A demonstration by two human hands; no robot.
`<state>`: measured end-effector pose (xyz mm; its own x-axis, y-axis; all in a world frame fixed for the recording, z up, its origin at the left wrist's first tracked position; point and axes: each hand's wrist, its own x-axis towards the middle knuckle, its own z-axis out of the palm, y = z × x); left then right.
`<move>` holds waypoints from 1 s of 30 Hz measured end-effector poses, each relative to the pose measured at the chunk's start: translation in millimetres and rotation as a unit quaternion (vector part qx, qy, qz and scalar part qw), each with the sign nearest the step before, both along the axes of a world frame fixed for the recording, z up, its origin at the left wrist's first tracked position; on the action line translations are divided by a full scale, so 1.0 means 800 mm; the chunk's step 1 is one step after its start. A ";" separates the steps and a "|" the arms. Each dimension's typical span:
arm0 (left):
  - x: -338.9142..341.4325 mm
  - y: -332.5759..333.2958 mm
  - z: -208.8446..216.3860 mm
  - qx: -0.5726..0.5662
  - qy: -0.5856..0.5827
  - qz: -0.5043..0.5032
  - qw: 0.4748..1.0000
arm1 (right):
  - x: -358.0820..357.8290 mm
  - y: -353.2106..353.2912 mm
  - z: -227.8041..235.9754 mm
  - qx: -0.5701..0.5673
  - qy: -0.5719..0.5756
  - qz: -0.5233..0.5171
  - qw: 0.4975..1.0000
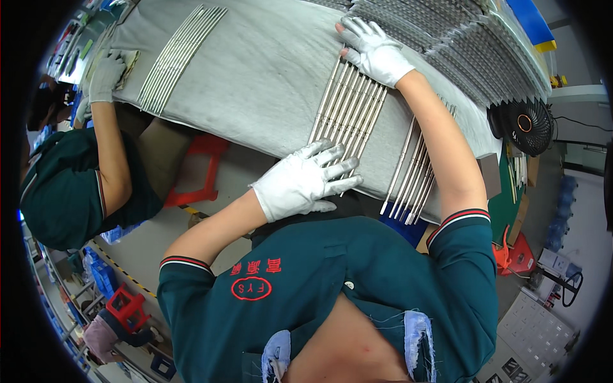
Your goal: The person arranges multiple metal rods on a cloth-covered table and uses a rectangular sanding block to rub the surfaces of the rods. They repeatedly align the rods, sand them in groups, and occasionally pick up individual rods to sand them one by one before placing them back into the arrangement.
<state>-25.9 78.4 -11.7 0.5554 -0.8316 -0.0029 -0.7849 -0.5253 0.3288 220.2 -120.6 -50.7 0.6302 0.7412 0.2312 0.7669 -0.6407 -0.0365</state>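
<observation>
Metal rods (350, 105) lie side by side on the grey-covered table (255, 83) between my left hand (306, 179) and right hand (375, 52), which hides part of their far ends. A second bundle (414, 182), right of my left hand, is partly lost beneath my right forearm (442, 131). Both gloved hands are open: the left spreads across the rods, the right shows two bare fingertips (345, 52); whether it presses, I can't tell.

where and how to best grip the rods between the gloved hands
Probably at both ends, squeezing in from the sides: the rods are long, slender and side by side. The left hand lies across the near ends, the right hand at the far ones.
</observation>
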 end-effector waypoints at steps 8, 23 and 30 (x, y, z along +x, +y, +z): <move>-0.004 -0.017 -0.004 -0.030 -0.012 -0.006 0.999 | -0.009 -0.045 0.000 -0.028 -0.017 0.030 0.999; -0.003 0.013 0.009 0.026 -0.039 0.052 0.998 | 0.004 0.002 -0.003 -0.019 -0.022 0.018 0.999; -0.017 -0.009 -0.020 0.002 -0.069 -0.032 0.997 | -0.007 -0.047 0.001 -0.042 -0.002 0.034 0.999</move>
<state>-39.7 71.4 -28.0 0.4960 -0.8658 0.0662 -0.8548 -0.4735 0.2122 214.8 -158.3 -49.8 0.5772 0.7989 0.1690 0.8087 -0.5879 0.0173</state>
